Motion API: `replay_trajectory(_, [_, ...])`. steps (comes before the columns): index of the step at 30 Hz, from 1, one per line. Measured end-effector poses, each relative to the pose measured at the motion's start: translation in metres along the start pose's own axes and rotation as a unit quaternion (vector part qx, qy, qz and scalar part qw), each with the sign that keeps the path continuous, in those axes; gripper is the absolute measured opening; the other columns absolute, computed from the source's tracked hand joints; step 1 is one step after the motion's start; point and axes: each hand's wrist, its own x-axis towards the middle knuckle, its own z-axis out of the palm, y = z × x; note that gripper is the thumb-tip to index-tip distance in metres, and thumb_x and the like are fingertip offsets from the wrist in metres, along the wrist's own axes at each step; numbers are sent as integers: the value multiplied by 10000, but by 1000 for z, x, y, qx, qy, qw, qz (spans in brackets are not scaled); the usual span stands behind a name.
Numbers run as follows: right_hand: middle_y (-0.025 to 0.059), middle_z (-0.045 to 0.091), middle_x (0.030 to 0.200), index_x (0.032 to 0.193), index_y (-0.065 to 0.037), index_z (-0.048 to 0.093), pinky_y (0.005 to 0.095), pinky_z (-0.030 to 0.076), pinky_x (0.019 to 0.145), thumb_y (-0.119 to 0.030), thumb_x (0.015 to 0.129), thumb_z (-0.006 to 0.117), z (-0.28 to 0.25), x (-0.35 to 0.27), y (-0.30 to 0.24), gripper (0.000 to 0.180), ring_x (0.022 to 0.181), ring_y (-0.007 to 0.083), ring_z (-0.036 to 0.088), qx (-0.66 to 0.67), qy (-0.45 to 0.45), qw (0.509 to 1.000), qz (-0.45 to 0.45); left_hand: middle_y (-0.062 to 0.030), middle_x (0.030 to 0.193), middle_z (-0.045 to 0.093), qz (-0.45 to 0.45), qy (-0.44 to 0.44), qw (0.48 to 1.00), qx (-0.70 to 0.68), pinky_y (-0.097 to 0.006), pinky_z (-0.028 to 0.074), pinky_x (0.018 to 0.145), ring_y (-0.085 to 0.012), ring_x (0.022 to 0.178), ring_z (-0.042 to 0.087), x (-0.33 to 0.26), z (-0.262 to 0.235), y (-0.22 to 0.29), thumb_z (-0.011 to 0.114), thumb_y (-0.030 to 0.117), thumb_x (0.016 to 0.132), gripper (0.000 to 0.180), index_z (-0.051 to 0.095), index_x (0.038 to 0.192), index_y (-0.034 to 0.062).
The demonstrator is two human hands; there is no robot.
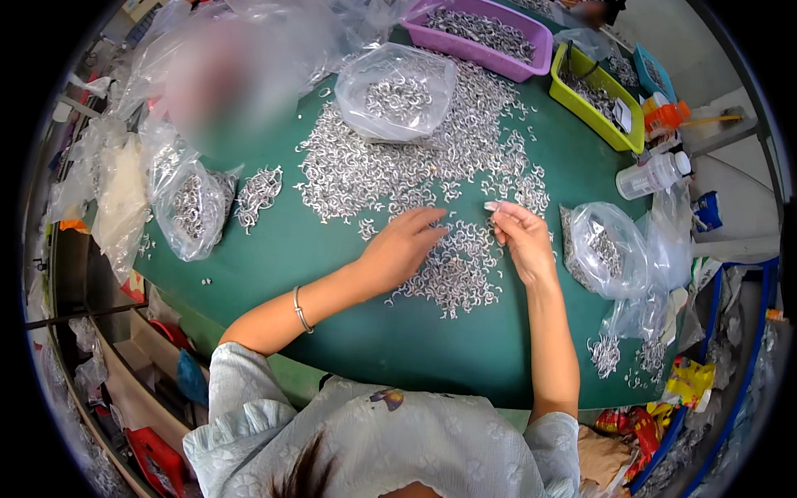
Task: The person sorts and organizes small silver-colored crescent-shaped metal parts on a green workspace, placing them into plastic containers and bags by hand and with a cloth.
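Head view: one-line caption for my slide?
Left hand rests on silver rings on green table; right hand pinches one, clear bags alongside.

Place: a small parts-sorting workshop.
Evidence: a green tabletop (332, 274) heaped with small metal rings (398, 166), clear plastic bags (397, 91) of them, and purple (481, 33) and green bins (594, 95) holding more.
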Motion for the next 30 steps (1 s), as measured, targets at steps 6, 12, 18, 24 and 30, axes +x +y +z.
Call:
replay_trajectory(6, [97,664,880,1014,25,626,249,480,612,-76,942,561,-8,-55,-4,140,707,129,599,235,-60,962,124,-151,1464,370,-40,-58,993,95,-553,271,1101,-393,1388,272,-12,20,9,587,129,904,394,524,1281,36])
replay_trajectory(12, [88,681,888,999,36,652,237,454,598,-135,949,582,-36,-107,2,192,711,114,592,42,27,997,54,-127,1469,370,1,-105,994,33,-571,247,1113,-416,1396,239,-37,27,31,611,172,892,463,494,1322,45])
replay_trajectory(18, [190,612,866,877,31,634,446,445,803,-30,862,594,-111,-169,5,75,874,376,559,-634,222,725,-151,-109,1459,391,8,-106,992,63,-594,240,1102,-367,1394,272,-59,15,40,642,171,867,488,501,1322,62])
replay_trajectory(24, [139,623,853,857,-17,643,458,433,745,-107,807,672,-163,-190,13,107,847,337,574,-764,307,561,-79,-79,1468,388,59,-118,988,82,-598,254,1088,-365,1379,297,-45,26,57,656,177,849,492,518,1313,89])
replay_trajectory(30, [165,635,927,953,2,645,417,458,801,-87,827,669,-75,-150,-7,156,889,346,590,-618,191,734,-207,-82,1451,416,103,-148,976,120,-610,254,1085,-368,1347,345,-77,24,41,640,68,805,441,572,1241,81])
